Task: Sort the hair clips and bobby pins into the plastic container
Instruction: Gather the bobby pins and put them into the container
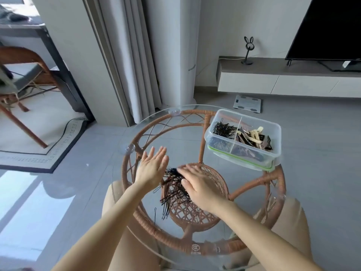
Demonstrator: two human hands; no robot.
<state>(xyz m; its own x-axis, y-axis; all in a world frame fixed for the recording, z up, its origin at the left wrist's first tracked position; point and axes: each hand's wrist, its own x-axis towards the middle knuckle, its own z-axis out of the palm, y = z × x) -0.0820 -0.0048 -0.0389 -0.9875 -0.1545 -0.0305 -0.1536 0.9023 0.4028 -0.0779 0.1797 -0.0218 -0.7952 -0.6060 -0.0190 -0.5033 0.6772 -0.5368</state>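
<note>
the round glass table top (175,133) is resting on a woven rattan frame (205,249).

1. loose pile of bobby pins (173,190): it is lying on the glass near the middle of the top, slightly toward the left edge, between the two hands. one stray pin (155,220) is lying apart from it, toward the near left edge.
2. left hand (151,169): it is standing at the left side of the pile with the fingers straight and together, grasping nothing. whether it is touching the pins cannot be told.
3. right hand (197,185): it is lying palm down over the right side of the pile, with the fingers extended and released, and the fingertips are reaching the top of the pile. it is gripping nothing.
4. plastic container (276,145): it is sitting at the far right edge of the table top, well apart from the hands. a clear divider (237,132) is splitting it into compartments.
5. sorted bobby pins (223,129): these are lying in the left compartment.
6. hair clips (254,137): black, brown and cream ones are lying in the right compartment.
</note>
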